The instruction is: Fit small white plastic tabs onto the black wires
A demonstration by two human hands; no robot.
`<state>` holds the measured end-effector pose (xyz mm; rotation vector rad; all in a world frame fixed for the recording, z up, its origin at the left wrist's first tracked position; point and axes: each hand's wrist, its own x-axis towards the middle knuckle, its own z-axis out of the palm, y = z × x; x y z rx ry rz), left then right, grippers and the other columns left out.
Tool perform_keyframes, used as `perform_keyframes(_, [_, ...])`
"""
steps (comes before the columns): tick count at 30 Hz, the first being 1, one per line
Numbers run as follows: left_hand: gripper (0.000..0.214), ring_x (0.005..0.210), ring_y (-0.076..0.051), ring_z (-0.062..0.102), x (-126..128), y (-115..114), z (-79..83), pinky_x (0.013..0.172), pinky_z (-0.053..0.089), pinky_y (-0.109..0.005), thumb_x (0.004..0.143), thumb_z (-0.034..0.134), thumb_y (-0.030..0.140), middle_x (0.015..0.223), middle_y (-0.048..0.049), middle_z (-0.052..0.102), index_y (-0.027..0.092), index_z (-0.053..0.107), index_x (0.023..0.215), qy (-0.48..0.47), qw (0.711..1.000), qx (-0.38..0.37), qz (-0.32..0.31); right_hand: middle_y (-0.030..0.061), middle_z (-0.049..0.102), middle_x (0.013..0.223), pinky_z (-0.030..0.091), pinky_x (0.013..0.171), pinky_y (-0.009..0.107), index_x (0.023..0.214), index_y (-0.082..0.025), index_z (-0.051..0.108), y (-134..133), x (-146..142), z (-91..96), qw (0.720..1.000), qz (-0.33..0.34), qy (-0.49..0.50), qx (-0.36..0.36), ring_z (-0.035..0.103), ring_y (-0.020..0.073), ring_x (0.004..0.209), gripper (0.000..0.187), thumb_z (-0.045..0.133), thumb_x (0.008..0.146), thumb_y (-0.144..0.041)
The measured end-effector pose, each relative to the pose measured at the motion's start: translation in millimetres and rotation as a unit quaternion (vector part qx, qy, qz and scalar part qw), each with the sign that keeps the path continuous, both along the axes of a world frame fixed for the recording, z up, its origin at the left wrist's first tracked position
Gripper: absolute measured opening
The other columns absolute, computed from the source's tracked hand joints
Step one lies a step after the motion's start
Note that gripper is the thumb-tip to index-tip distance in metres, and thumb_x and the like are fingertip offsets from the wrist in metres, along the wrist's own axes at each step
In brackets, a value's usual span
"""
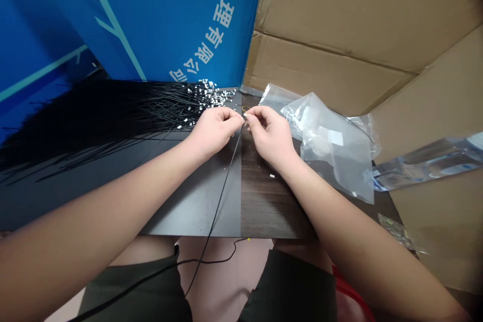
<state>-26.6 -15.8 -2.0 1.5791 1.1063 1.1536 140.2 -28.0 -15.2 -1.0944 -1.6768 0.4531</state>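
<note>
My left hand is closed in a pinch on the upper end of a thin black cable, which runs down over the table's front edge. Close against it, my right hand also pinches with thumb and forefinger. A tiny whitish bit shows at those fingertips, too small and covered to name. Just behind the fingertips lies a thin yellow loop. Beside my left hand is a large bundle of black cables, their ends carrying small white tags or connectors.
Clear plastic bags lie right of my right hand, near a cardboard wall. A blue printed panel stands behind the bundle. A small white piece rests on the dark table. Another black cable crosses my lap.
</note>
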Motion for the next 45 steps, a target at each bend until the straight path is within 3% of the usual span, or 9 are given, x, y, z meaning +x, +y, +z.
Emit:
perform_keyframes(32, [0.019,0.062,-0.013,0.051,0.2,0.0,0.7,0.062,0.041,-0.029,0.080,0.069,0.034,0.068,-0.0002,0.062,0.018,0.068,0.071,0.011,1.000,0.028,-0.007,0.0029,0.075,0.091,0.055,0.080,0.037,0.094,-0.022,0.067,-0.7,-0.2,1.1,0.999,0.003,0.024,-0.028,0.069,0.0185,0.081,0.009,0.061,0.098,-0.027])
perform_keyframes(45, [0.016,0.062,-0.013,0.045,0.2,-0.8,1.2,0.062,0.036,-0.030,0.079,0.067,0.031,0.067,0.0009,0.057,0.018,0.065,0.071,0.002,1.000,0.027,-0.009,0.0030,0.075,0.092,0.054,0.081,0.036,0.093,-0.021,0.068,-2.3,-4.3,-1.6,0.999,0.020,0.043,-0.021,0.070,0.0190,0.085,0.010,0.061,0.098,-0.026])
